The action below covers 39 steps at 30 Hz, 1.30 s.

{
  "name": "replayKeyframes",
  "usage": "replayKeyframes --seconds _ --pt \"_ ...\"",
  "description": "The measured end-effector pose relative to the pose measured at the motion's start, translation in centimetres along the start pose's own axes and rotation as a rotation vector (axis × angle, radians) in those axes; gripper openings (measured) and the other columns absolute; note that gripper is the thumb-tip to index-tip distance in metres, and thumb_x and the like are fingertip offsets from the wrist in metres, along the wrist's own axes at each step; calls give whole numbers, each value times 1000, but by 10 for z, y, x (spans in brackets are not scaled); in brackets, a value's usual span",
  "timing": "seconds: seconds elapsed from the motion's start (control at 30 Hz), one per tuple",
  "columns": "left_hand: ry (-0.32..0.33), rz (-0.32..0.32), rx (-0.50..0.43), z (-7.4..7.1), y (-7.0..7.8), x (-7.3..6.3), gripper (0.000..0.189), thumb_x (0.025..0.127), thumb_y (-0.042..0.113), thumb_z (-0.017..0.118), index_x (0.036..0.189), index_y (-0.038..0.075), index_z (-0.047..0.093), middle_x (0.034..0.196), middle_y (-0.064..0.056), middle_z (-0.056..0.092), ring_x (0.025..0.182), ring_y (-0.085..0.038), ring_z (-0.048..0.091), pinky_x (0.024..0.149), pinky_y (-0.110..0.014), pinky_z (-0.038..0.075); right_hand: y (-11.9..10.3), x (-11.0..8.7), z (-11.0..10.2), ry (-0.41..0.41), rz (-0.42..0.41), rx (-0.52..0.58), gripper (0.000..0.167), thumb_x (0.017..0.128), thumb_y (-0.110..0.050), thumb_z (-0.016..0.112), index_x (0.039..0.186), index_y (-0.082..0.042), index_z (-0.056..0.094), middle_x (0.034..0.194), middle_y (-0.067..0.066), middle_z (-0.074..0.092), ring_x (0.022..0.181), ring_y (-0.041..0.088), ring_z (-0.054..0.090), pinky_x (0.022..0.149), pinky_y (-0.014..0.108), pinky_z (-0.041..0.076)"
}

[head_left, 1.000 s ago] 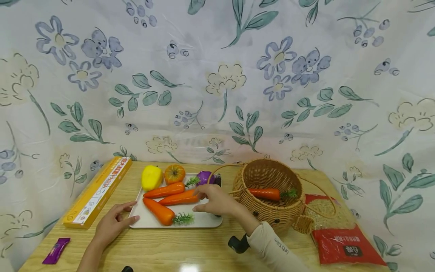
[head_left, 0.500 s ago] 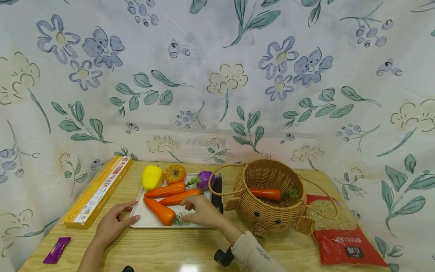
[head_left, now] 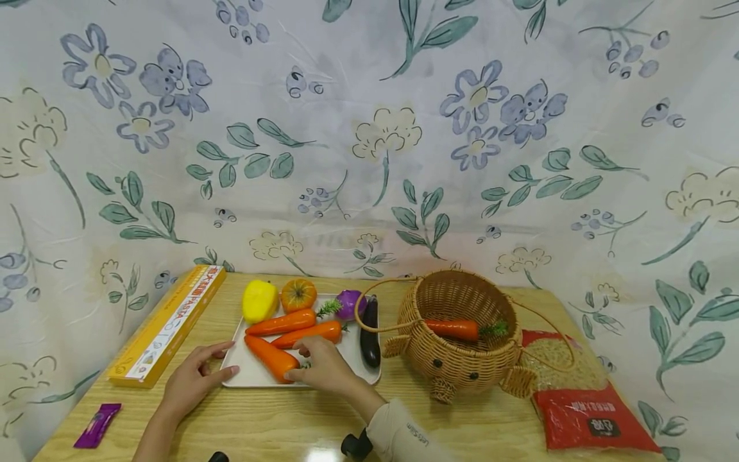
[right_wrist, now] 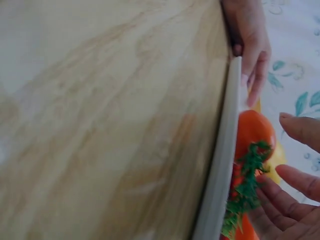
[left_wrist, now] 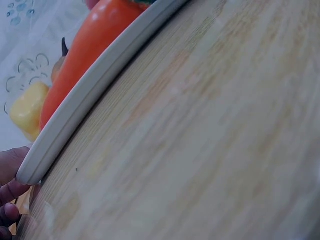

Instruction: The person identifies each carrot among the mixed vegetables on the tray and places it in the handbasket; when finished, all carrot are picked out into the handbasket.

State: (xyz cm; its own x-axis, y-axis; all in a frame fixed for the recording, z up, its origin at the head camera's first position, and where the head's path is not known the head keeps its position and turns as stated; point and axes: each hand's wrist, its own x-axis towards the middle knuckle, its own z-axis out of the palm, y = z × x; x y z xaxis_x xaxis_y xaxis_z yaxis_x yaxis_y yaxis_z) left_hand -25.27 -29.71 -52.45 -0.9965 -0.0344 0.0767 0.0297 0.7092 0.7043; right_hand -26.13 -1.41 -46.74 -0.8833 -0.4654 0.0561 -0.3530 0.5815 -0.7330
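Note:
My left hand (head_left: pixel 190 378) holds the left edge of a white tray (head_left: pixel 360 378), thumb near the front corner. On the tray, my right hand (head_left: pixel 326 366) reaches over the leafy end of the front carrot (head_left: pixel 268 356). The right wrist view shows its fingers (right_wrist: pixel 297 182) spread beside the green carrot top (right_wrist: pixel 247 190), with a gap between them. Two more carrots lie behind, the middle carrot (head_left: pixel 312 333) and the back carrot (head_left: pixel 283 323). A yellow pepper-like vegetable (head_left: pixel 259 301), a small pumpkin (head_left: pixel 298 295), a purple round vegetable (head_left: pixel 349 304) and an eggplant (head_left: pixel 370 333) share the tray.
Right of the tray stands a wicker basket (head_left: pixel 462 372) with an animal face and looped handles; one carrot (head_left: pixel 453 329) lies inside. A red bag of pasta (head_left: pixel 589 417) lies beyond it. At left are a yellow pasta box (head_left: pixel 167 327) and a purple wrapped sweet (head_left: pixel 98 425).
My right hand has moved left and toward the front of the tray, from beside the middle carrot to the front carrot's leafy end. The left hand stays on the tray edge.

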Motion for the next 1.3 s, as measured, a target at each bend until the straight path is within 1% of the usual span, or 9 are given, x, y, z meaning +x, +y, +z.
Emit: replayKeyframes --seconds 0.1,0.23,0.37,0.47,0.6,0.7,0.83,0.97,1.3 --pt "0 4 3 0 1 0 60 86 43 76 137 15 61 116 -9 58 71 -10 41 60 -26 32 1 1 6 27 -3 -1 42 81 -27 84 115 -9 68 103 1 65 90 8 56 79 21 46" --pt "6 16 5 0 2 1 59 86 42 76 136 15 61 115 -8 58 70 -9 41 60 -26 32 1 3 13 64 -22 -35 44 79 -29 85 115 -8 68 102 0 65 91 8 56 81 21 46" --pt "11 18 2 0 2 1 59 86 42 76 136 14 61 114 -8 58 70 -9 41 60 -26 32 1 6 21 83 -3 -38 43 79 -29 85 114 -12 68 91 -8 58 83 4 49 74 19 41" --pt "14 19 0 0 2 1 59 86 41 76 135 14 61 114 -8 58 70 -9 41 60 -26 32 0 8 27 93 25 -45 43 80 -30 84 116 -15 67 87 -11 52 80 3 44 70 19 37" --pt "17 22 0 0 3 1 58 86 41 76 135 14 62 114 -8 58 70 -9 41 60 -26 32 0 10 32 130 39 -71 46 79 -33 84 119 -16 67 97 -11 59 84 2 47 73 19 39" --pt "16 20 2 -1 4 0 58 86 41 76 135 14 61 114 -8 58 70 -9 41 60 -26 32 0 10 34 153 43 -101 45 79 -36 84 114 -14 67 101 -7 61 86 3 50 75 19 41" --pt "14 19 4 -1 4 0 59 86 42 76 136 15 61 115 -7 58 71 -9 41 60 -26 32 -2 9 35 164 60 -139 44 78 -40 84 109 -13 67 99 -5 59 87 6 53 75 21 43" --pt "12 23 1 -1 4 0 58 86 42 76 136 15 61 115 -8 58 71 -9 41 60 -26 32 -3 9 38 173 80 -149 45 77 -40 84 110 -14 68 100 -5 58 89 7 54 77 23 45" --pt "5 15 3 0 0 0 59 86 42 76 136 15 61 115 -8 58 70 -9 41 60 -26 31 -6 8 43 189 114 -170 41 77 -37 85 109 -17 67 98 -8 58 87 6 54 75 23 44"
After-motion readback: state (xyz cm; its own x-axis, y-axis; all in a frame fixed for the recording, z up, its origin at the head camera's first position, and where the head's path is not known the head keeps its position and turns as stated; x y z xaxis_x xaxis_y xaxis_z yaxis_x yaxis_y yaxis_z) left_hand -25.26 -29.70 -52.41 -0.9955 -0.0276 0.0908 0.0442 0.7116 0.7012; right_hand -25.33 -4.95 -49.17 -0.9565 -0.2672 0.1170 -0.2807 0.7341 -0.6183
